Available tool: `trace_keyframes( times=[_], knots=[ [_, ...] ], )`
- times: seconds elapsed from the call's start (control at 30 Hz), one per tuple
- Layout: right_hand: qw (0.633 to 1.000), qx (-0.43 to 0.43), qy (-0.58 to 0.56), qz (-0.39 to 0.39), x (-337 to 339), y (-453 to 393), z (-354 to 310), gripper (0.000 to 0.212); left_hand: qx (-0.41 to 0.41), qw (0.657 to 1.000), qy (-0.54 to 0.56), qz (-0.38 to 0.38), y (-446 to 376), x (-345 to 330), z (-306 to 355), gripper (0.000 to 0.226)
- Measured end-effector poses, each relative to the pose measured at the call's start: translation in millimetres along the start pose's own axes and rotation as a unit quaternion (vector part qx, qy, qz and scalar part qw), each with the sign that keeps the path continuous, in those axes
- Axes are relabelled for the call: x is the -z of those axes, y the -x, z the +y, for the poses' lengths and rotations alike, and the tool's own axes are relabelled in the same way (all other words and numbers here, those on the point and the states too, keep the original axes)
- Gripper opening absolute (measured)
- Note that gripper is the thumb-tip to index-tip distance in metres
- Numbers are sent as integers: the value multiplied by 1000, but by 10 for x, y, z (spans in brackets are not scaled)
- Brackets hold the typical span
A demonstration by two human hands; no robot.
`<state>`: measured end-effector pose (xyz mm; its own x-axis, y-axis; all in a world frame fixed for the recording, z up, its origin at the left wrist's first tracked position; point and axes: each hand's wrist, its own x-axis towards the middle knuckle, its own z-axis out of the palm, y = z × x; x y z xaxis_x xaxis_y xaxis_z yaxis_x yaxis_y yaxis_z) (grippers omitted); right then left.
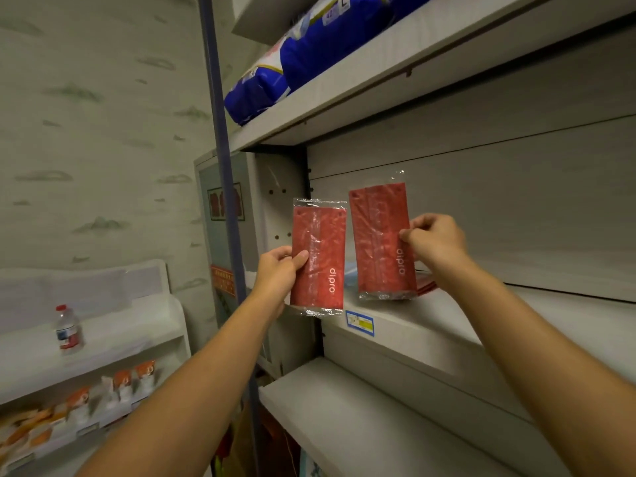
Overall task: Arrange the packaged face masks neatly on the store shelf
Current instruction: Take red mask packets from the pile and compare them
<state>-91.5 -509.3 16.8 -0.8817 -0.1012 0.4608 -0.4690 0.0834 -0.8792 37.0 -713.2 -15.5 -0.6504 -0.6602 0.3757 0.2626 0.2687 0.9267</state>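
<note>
Left grip: the left hand (280,270) grasps the left mask pack (318,258) by its left edge, thumb on the front and fingers curled behind, so the printed face stays toward the person
Right grip: the right hand (435,241) pinches the right mask pack (380,242) at its right edge, thumb and fingertips closed on the wrapper
Where the packs are: both red packs are held upright in clear wrappers; the right one has its bottom edge at or touching the middle shelf (481,325), while the left one hangs in front of the shelf's left end, off the board
Why held this way: standing them side by side with the lettering the same way up reads as lining them up into an even, front-facing row; edge holds keep the thin film from creasing and leave the faces free to compare
Step in hand, as a judgement: the right pack is being stood in place, the left waits to go beside it
More stock: a few red packs (426,284) lie flat on the shelf behind the right wrist
Hidden or unclear: how many lie in that pile cannot be told, the wrist covers most of it; whether the right pack leans on anything behind is not shown; the price label (359,322) on the shelf edge is too small to read; the blue bags (309,60) on the shelf above are cut off at the top edge
</note>
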Motion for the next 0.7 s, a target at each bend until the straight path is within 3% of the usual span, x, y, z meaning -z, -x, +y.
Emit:
trace_keyframes(
  times=[0.7],
  knots=[
    [987, 10, 64, 149, 86, -338, 263, 17, -17, 983, 51, -176, -1065, -599, -375, 11]
  ],
)
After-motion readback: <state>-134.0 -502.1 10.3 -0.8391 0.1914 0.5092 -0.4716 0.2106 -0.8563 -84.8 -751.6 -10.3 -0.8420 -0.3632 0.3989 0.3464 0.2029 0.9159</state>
